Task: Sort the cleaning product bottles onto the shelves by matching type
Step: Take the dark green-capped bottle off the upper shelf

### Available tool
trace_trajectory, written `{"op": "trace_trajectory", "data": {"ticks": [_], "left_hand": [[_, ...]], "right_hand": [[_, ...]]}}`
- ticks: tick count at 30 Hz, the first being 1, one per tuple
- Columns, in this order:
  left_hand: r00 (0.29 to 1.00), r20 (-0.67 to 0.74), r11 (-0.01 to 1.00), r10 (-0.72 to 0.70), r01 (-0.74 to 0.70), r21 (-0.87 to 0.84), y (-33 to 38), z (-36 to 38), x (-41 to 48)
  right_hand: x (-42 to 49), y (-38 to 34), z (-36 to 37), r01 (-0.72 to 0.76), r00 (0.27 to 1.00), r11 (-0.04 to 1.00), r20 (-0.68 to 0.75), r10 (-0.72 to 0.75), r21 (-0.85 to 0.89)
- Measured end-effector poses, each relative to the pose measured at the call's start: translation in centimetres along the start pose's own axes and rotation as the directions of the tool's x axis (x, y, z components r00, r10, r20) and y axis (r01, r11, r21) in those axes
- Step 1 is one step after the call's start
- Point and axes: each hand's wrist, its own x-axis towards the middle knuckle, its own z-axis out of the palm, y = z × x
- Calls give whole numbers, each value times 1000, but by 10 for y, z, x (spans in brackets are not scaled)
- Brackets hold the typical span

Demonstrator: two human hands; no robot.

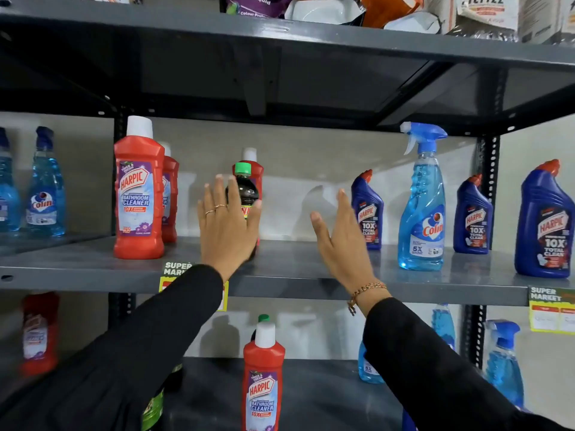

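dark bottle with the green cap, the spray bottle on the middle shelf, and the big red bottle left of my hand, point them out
dark bottle [247,189], head view, on its shoulder below the green cap
spray bottle [423,213], head view, on its clear blue body
red bottle [138,194], head view, on its front label

Painted grey metal for the middle shelf [295,275], smooth with a dull sheen; perforated dark metal for the upright [488,181]. Glossy red plastic on the bathroom cleaner bottle [138,194], with a slick printed label. Clear, shiny plastic on the spray bottle [423,213]; glossy dark blue on the toilet cleaner bottle [544,225]. Matt black cloth on the sleeves [155,337]. Paper for the price tag [550,309].
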Motion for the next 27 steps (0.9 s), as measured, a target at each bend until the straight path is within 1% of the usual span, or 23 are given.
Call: {"op": "trace_trajectory", "data": {"ticks": [1,2,3,4,5,6,7,8,10,12,15,17,18,20,23,25,27], "left_hand": [[982,76,974,-171,180,-136,-3,1,10],[956,128,934,-263,285,-213,-5,-4,17],[924,193,881,-329,374,-290,-9,-4,29],[897,269,831,-351,431,-352,-13,-7,38],[879,315,799,-358,463,-385,-17,-7,44],[852,386,752,-354,505,-424,-17,-9,45],[840,427,727,-336,519,-449,-20,-10,48],[827,467,699,-313,534,-476,-21,-12,48],[819,492,683,-296,541,-490,-25,-13,47],[853,446,704,-271,492,-513,-26,-17,44],[941,293,787,-169,308,-535,-12,-28,32],[982,148,858,-116,175,-484,5,-38,18],[992,77,876,-97,122,-468,14,-41,9],[998,-32,868,-61,37,-496,27,-43,-10],[991,-135,858,-7,-63,-510,51,-46,-46],[985,-167,855,32,-114,-507,64,-47,-70],[986,-157,844,52,-127,-522,72,-41,-96]], "right_hand": [[4,-2,9,-102,992,987,83,92,127],[7,-6,16,-164,973,971,188,131,174],[11,-10,26,-231,949,954,263,177,193],[15,-14,37,-274,920,943,337,199,189],[19,-18,49,-307,885,939,411,220,158],[21,-23,60,-331,847,935,478,234,129],[24,-27,70,-338,819,934,526,230,117],[28,-32,81,-339,802,934,554,223,115],[33,-37,96,-336,799,936,560,221,109],[35,-40,102,-335,816,936,529,231,110],[27,-46,87,-318,858,936,466,216,151],[15,-47,69,-244,911,948,383,153,203],[7,-47,57,-190,940,956,322,111,225],[-13,-47,32,-89,978,953,205,29,291],[-52,-45,-4,3,993,944,112,-42,329],[-76,-38,-18,10,995,928,93,-48,372],[-99,-25,-24,-29,995,905,103,-16,424]]}}
